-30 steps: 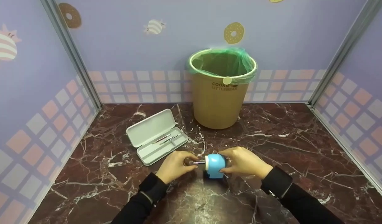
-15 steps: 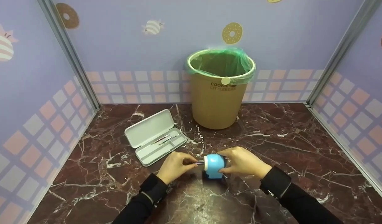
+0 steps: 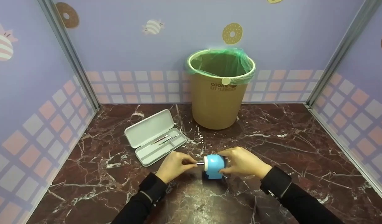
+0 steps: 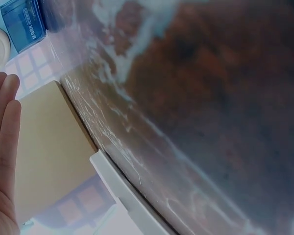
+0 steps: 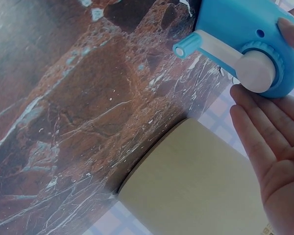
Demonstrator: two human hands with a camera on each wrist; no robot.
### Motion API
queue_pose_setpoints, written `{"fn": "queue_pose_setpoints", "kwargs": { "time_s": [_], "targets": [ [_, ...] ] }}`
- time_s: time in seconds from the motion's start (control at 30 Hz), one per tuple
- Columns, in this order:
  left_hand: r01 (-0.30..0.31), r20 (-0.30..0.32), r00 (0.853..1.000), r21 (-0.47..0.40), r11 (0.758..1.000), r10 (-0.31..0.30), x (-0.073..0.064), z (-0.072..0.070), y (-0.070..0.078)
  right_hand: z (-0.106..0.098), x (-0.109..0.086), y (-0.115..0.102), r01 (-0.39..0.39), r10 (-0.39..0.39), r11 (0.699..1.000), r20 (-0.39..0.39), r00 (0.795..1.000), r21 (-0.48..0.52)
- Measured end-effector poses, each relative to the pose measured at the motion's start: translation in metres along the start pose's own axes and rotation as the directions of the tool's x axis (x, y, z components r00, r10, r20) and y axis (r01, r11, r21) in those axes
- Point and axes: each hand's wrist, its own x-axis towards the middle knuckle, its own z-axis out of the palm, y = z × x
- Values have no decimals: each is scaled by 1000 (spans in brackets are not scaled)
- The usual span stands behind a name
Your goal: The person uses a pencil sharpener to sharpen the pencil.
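A blue pencil sharpener stands on the marble table near the front. My right hand grips it from the right, thumb in front and fingers over its top. My left hand pinches a pencil whose end sits in the sharpener's white front. In the right wrist view the sharpener shows its white crank, with my right hand below it. The left wrist view catches only the edge of my left hand and the sharpener's blue base.
An open white pencil case with a few pencils in it lies to the left of my hands. A tan waste bin with a green liner stands behind, against the back wall. Patterned walls close off three sides of the table.
Both hands and the sharpener stay where they were; only the head view has shifted slightly.
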Motion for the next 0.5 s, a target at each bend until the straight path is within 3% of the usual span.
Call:
{"fn": "queue_pose_setpoints", "kwargs": {
  "time_s": [0.27, 0.5],
  "targets": [
    [-7, 21, 1000, -33, 999, 8, 1, -2, -1, 0, -1, 0, -8, 8, 1000, 1, 1000, 15],
    [2, 28, 1000, -11, 1000, -1, 0, -5, -3, 0, -1, 0, -14, 14, 1000, 3, 1000, 17]
  ]
}}
